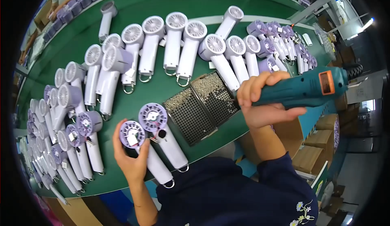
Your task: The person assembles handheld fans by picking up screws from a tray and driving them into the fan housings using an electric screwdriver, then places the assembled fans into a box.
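My left hand (131, 157) is closed round the purple head of a handheld fan (157, 165), thumb on one side and fingers on the other. Its head faces up with the inside exposed and a white piece in it. Right beside it lies a second opened handheld fan (172, 148) with thin wires near its neck. In my right hand (260, 100) is a teal electric screwdriver (300, 88), held level over the table's right side; its tip is near a black perforated screw tray (191, 114). Small screws (211, 83) lie heaped along the tray's far part.
Finished-looking white fans (148, 59) lie in a row across the green table (195, 2). Several more fans (77, 153) crowd the left, and opened purple fans (272, 39) the right. Cardboard boxes (313, 153) stand below at right. Another person's hand (53, 12) shows at far left.
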`<action>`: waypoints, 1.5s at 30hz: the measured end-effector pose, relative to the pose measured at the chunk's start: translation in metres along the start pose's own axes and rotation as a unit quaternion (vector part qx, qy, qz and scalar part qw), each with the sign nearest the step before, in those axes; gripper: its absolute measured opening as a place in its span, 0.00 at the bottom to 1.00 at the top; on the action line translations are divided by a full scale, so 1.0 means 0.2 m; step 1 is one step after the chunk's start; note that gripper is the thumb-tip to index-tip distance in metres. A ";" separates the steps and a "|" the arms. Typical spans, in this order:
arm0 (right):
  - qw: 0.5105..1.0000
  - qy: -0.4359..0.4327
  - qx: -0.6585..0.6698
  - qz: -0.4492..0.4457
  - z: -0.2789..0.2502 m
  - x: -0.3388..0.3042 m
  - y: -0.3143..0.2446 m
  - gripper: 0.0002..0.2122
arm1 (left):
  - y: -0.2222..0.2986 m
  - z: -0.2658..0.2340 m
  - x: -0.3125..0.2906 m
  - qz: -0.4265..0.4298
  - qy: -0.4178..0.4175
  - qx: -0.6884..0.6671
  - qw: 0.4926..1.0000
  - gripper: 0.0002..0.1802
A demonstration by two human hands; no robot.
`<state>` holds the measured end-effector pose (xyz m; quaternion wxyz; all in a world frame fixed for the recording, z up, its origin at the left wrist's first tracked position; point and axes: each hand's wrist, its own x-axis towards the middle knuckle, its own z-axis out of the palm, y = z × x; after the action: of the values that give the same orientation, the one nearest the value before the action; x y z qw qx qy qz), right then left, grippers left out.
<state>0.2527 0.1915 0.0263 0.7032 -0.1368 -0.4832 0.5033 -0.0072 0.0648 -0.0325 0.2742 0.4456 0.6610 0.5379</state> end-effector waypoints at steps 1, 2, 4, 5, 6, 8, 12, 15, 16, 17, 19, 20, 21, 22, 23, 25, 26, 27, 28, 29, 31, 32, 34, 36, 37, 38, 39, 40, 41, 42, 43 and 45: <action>0.999 -0.037 -0.002 -0.016 -0.04 -0.02 0.03 0.41 | -0.01 0.00 -0.01 0.008 -0.003 0.016 1.000 0.37; 0.997 -0.074 -0.002 -0.033 -0.08 -0.04 0.06 0.41 | -0.02 0.02 -0.02 0.011 0.004 0.016 1.000 0.37; 0.996 -0.078 0.003 -0.053 -0.10 -0.07 0.15 0.42 | -0.06 0.02 -0.03 0.038 0.003 0.015 0.999 0.39; 0.996 -0.070 0.003 -0.057 -0.11 -0.07 0.18 0.43 | -0.06 0.02 -0.04 0.028 0.008 0.012 1.000 0.39; 0.996 -0.072 0.002 -0.046 -0.13 -0.05 0.19 0.43 | -0.07 0.03 -0.04 0.014 0.018 -0.010 1.000 0.39; 0.999 -0.048 0.025 0.005 -0.17 -0.04 0.18 0.43 | -0.06 0.03 -0.05 0.017 0.020 -0.012 1.000 0.39; 0.998 -0.057 0.027 -0.011 -0.22 0.00 0.19 0.43 | -0.08 0.03 -0.04 0.024 0.011 0.011 1.000 0.37; 0.998 -0.060 0.029 -0.004 -0.21 0.00 0.21 0.43 | -0.09 0.02 -0.04 0.036 0.000 0.020 0.999 0.36; 0.998 -0.059 0.027 -0.001 -0.21 0.00 0.22 0.43 | -0.09 0.02 -0.04 0.039 0.001 0.018 0.999 0.36; 0.998 -0.055 0.021 0.000 -0.21 0.00 0.22 0.43 | -0.09 0.02 -0.04 0.038 0.001 0.017 0.999 0.36; 0.999 -0.052 0.015 0.005 -0.21 0.00 0.23 0.43 | -0.09 0.02 -0.04 0.034 0.003 0.014 0.999 0.36; 0.999 -0.052 0.016 0.003 -0.20 0.00 0.23 0.43 | -0.09 0.02 -0.05 0.034 0.005 0.013 0.999 0.36; 0.998 -0.052 0.017 0.001 -0.20 0.00 0.24 0.42 | -0.09 0.03 -0.04 0.030 0.007 0.009 0.999 0.37; 0.998 -0.054 0.016 0.003 -0.20 0.00 0.24 0.42 | -0.08 0.03 -0.04 0.028 0.008 0.007 1.000 0.37; 0.999 -0.042 0.014 0.003 -0.19 0.00 0.25 0.42 | -0.08 0.04 -0.04 0.018 0.017 -0.002 1.000 0.38; 0.999 -0.032 0.012 0.003 -0.19 0.01 0.25 0.42 | -0.07 0.04 -0.04 0.006 0.027 -0.012 1.000 0.39; 1.000 -0.004 0.020 0.013 -0.18 0.02 0.25 0.42 | -0.07 0.04 -0.04 0.004 0.026 -0.013 1.000 0.39; 0.999 0.026 0.028 0.024 -0.18 0.03 0.25 0.42 | -0.06 0.04 -0.04 0.003 0.025 -0.014 1.000 0.39; 0.996 0.080 0.009 0.033 -0.16 0.03 0.25 0.41 | -0.06 0.04 -0.05 0.002 0.026 -0.014 1.000 0.39; 0.996 0.078 0.009 0.034 -0.16 0.03 0.25 0.41 | -0.06 0.04 -0.04 0.003 0.024 -0.014 1.000 0.39; 0.992 0.116 0.018 0.043 -0.17 0.04 0.24 0.44 | -0.06 0.03 -0.05 0.004 0.023 -0.012 1.000 0.39; 0.992 0.116 0.019 0.044 -0.17 0.04 0.24 0.44 | -0.07 0.03 -0.05 0.003 0.023 -0.014 1.000 0.39; 0.992 0.121 0.013 0.039 -0.16 0.04 0.24 0.44 | -0.07 0.03 -0.05 0.001 0.023 -0.016 1.000 0.39; 0.992 0.116 0.013 0.038 -0.16 0.04 0.25 0.44 | -0.07 0.03 -0.05 0.007 0.020 -0.012 1.000 0.39; 0.993 0.111 0.012 0.036 -0.17 0.04 0.25 0.43 | -0.07 0.03 -0.05 0.007 0.020 -0.011 1.000 0.39; 0.993 0.112 0.012 0.036 -0.17 0.04 0.25 0.43 | -0.07 0.03 -0.05 0.008 0.021 -0.012 1.000 0.39; 0.993 0.116 0.013 0.037 -0.17 0.04 0.25 0.44 | -0.07 0.03 -0.05 0.009 0.022 -0.012 1.000 0.39; 0.992 0.119 0.014 0.037 -0.18 0.04 0.25 0.44 | -0.07 0.04 -0.05 0.009 0.022 -0.012 1.000 0.39; 0.992 0.119 0.014 0.037 -0.18 0.05 0.25 0.44 | -0.07 0.04 -0.04 0.006 0.023 -0.016 1.000 0.39; 0.992 0.125 -0.002 0.037 -0.18 0.05 0.25 0.42 | -0.07 0.04 -0.04 0.004 0.024 -0.019 1.000 0.39; 0.991 0.129 -0.018 0.037 -0.18 0.05 0.25 0.40 | -0.06 0.05 -0.04 0.004 0.024 -0.020 1.000 0.39; 0.992 0.121 -0.018 0.033 -0.17 0.05 0.26 0.40 | -0.06 0.05 -0.04 0.007 0.025 -0.013 1.000 0.39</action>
<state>0.2515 0.2331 -0.0201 0.7370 -0.2249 -0.3984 0.4974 0.0007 0.0624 -0.0469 0.2596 0.4327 0.6579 0.5591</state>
